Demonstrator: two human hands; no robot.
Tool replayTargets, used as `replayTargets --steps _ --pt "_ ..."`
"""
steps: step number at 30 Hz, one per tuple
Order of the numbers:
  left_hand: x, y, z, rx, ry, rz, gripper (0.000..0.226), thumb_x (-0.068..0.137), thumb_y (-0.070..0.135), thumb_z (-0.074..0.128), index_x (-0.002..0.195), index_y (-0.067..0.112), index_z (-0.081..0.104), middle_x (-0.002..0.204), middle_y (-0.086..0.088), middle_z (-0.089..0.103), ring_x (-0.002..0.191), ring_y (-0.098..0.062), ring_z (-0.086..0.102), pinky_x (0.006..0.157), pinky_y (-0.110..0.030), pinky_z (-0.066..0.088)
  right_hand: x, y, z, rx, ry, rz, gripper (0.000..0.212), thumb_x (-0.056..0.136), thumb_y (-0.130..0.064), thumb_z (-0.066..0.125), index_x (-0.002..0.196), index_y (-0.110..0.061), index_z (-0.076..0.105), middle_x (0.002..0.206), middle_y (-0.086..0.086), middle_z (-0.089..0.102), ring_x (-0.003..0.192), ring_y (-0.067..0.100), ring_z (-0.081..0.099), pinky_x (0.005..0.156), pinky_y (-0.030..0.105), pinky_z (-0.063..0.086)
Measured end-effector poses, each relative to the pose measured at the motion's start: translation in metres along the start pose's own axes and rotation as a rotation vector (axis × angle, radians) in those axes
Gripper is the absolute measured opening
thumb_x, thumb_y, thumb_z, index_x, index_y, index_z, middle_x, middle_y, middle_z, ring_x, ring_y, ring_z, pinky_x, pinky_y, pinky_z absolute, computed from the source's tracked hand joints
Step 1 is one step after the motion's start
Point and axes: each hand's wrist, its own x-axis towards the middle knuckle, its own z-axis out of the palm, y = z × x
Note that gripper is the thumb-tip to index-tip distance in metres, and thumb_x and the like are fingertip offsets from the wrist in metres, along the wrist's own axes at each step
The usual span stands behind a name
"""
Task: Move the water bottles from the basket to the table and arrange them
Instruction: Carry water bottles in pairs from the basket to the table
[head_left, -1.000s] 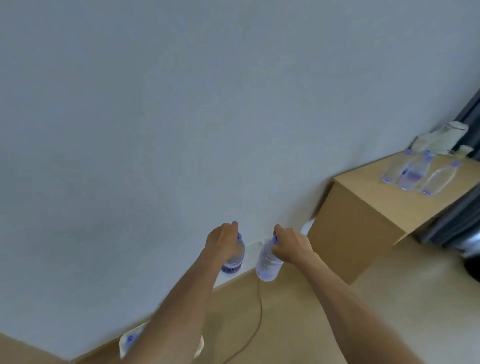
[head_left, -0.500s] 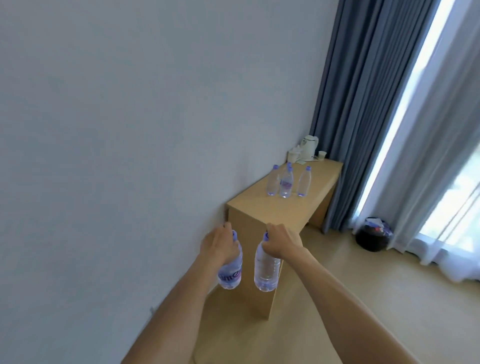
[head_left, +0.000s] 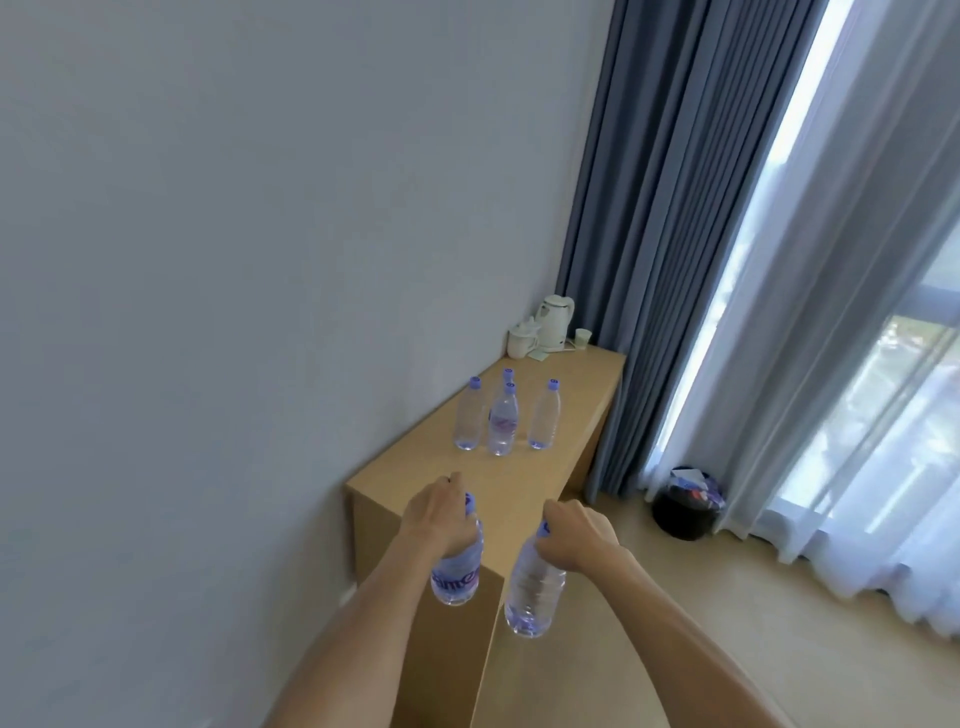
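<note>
Fingers clamping two bottles by their necks, left hand and right hand; now nearing the desk's near edge, closer than before, ready for setting beside four standing bottles.

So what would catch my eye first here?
Two bare arms reach forward, the left hand and the right hand each gripping a clear plastic water bottle by its neck. Beyond them, four blue-capped bottles stand clustered on a light wooden table against the wall.
</note>
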Motion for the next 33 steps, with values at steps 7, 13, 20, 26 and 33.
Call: replayTargets --steps 7,13,20,26,33 --pt "0.117 0.026 0.006 0.013 -0.020 0.005 0.044 0.093 0.028 0.048 0.133 0.011 0.040 0.130 -0.010 0.054 0.118 -0.030 0.055 0.091 -0.036 0.046 0.112 0.040 -0.025 0.032 0.041 0.021 0.026 0.093 -0.018 0.041 0.115 -0.007 0.050 0.103 0.010 0.058 0.082 0.025 0.051 0.068 0.031 0.037" --pt "0.209 0.042 0.022 -0.002 -0.040 -0.052 0.044 0.093 0.030 0.052 0.131 0.011 0.042 0.124 -0.010 0.059 0.111 -0.029 0.060 0.086 -0.035 0.049 0.213 0.069 -0.038 0.006 0.015 -0.044 0.028 0.095 -0.021 0.041 0.116 -0.007 0.052 0.114 0.011 0.062 0.082 0.024 0.052 0.068 0.030 0.038" --pt "0.304 0.057 0.048 0.006 -0.096 -0.197 0.039 0.094 0.026 0.048 0.130 0.010 0.043 0.123 -0.010 0.058 0.111 -0.029 0.060 0.084 -0.033 0.048 0.335 0.100 -0.031 -0.055 -0.093 -0.233 0.018 0.097 -0.020 0.040 0.108 -0.009 0.049 0.098 0.010 0.057 0.083 0.021 0.043 0.071 0.030 0.033" --pt "0.359 0.062 0.066 0.011 -0.111 -0.319 0.040 0.096 0.029 0.047 0.131 0.009 0.043 0.123 -0.012 0.056 0.110 -0.030 0.059 0.083 -0.035 0.048 0.407 0.112 -0.023 -0.078 -0.161 -0.324 0.015 0.097 -0.019 0.040 0.108 -0.012 0.047 0.069 -0.002 0.037 0.081 0.023 0.043 0.064 0.028 0.035" --pt "0.386 0.059 0.064 -0.027 -0.157 -0.415 0.041 0.094 0.032 0.049 0.128 0.009 0.043 0.109 -0.011 0.056 0.108 -0.030 0.060 0.073 -0.030 0.039 0.449 0.110 -0.030 -0.145 -0.308 -0.350 0.032 0.089 -0.027 0.047 0.116 -0.011 0.054 0.118 0.009 0.061 0.105 0.025 0.059 0.076 0.029 0.039"
